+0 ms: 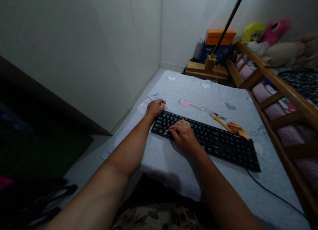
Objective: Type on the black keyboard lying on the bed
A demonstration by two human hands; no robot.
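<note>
A black keyboard (218,142) lies at a slant on a cloth-covered table. My left hand (155,108) is at its far left corner, fingers curled in and the heel of the hand against the edge. My right hand (182,131) is over the keys of the left part, with thumb and fingers drawn together. A small pale spot shows at those fingertips, too small to name. Behind the keyboard lie a brush (221,122) with a yellow handle, a folded orange-brown cloth (238,129) and a thin metal tool (196,106).
The light blue cloth (159,157) has heart prints. A cable (273,193) runs from the keyboard to the right. A wooden bed rail (280,86) borders the right side, with plush toys behind it. On the left stands a pale cabinet (111,58). An orange box (220,37) is at the back.
</note>
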